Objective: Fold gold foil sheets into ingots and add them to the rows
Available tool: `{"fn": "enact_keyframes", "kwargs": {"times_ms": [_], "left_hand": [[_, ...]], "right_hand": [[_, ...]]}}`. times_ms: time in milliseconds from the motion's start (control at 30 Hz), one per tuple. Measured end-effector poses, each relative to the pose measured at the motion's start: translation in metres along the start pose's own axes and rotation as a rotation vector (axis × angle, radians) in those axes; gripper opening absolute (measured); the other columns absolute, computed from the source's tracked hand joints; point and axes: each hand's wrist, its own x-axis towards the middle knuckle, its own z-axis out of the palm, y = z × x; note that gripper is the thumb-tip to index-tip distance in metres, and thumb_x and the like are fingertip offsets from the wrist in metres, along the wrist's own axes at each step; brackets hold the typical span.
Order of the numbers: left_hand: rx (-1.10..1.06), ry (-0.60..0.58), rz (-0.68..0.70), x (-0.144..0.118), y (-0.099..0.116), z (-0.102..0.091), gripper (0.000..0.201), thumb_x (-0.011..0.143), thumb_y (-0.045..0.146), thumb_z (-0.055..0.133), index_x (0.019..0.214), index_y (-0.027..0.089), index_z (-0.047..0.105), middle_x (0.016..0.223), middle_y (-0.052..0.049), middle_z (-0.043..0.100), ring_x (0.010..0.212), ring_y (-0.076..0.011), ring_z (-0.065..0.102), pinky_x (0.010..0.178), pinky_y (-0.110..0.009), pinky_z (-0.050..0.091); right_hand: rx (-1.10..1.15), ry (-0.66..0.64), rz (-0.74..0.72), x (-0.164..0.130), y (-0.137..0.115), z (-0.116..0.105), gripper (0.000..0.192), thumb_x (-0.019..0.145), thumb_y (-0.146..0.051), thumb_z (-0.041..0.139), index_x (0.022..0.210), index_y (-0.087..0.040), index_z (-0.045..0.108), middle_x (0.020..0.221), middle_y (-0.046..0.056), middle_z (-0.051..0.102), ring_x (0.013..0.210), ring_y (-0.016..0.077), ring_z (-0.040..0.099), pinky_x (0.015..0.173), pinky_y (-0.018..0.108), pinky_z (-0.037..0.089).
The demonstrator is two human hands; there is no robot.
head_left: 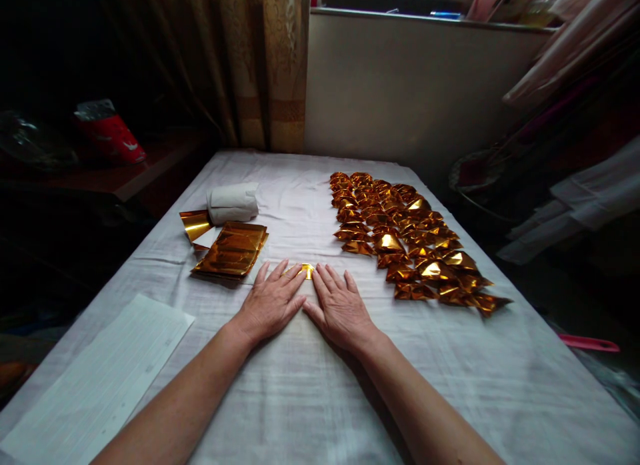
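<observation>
Both the left hand and right hand are pressing flat and open on what is probably a gold foil piece, risking a crooked crease if it is slipping on the cloth-covered surface.

Dim room. Worktop is covered by white cloth. Pale wall behind is topped by a window ledge; patterned curtain is hung left, dark side table beside it.

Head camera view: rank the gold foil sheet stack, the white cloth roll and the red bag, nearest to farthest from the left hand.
From the left hand:
1. Gold foil sheet stack, just ahead on its left.
2. White cloth roll, behind the stack.
3. Red bag, far left, off the table.
</observation>
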Motion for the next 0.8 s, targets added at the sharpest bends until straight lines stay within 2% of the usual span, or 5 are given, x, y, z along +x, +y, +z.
{"fn": "enact_keyframes", "kwargs": {"times_ms": [233,400,600,800], "left_hand": [[0.055,0.024,-0.068,-0.01,-0.004,0.004,0.055,0.098,0.042,0.044,0.148,0.021,0.039,0.152,-0.009,0.044,0.144,-0.0293,0.033,0.118,-0.056,0.018],[0.051,0.088,-0.063,-0.014,-0.007,0.002,0.05,0.097,0.039,0.048,0.144,0.019,0.046,0.147,-0.01,0.051,0.14,-0.0311,0.04,0.115,-0.057,0.024],[-0.047,0.237,-0.096,-0.008,-0.013,-0.001,0.031,0.095,0.031,0.054,0.123,0.021,0.064,0.123,-0.008,0.068,0.117,-0.0258,0.057,0.104,-0.044,0.041],[-0.052,0.267,-0.155,0.0,-0.013,-0.004,0.015,0.093,0.029,0.057,0.098,0.024,0.07,0.098,-0.005,0.068,0.094,-0.023,0.059,0.088,-0.038,0.047]], "right_hand": [[0.002,-0.016,0.01,0.0,0.0,0.001,0.063,0.098,-0.05,0.044,0.149,-0.013,0.039,0.157,0.013,0.032,0.146,0.0293,0.029,0.118,0.056,0.019],[0.023,0.015,0.011,0.0,0.001,0.001,0.061,0.096,-0.048,0.047,0.147,-0.015,0.041,0.155,0.012,0.037,0.144,0.0305,0.031,0.117,0.056,0.021],[0.065,0.125,0.012,0.004,0.006,0.001,0.045,0.095,-0.036,0.05,0.136,-0.017,0.055,0.146,0.011,0.051,0.136,0.0306,0.043,0.113,0.052,0.029],[0.126,0.238,-0.007,0.008,0.01,0.002,0.033,0.092,-0.029,0.055,0.122,-0.021,0.064,0.134,0.01,0.061,0.127,0.028,0.05,0.108,0.046,0.036]]}}
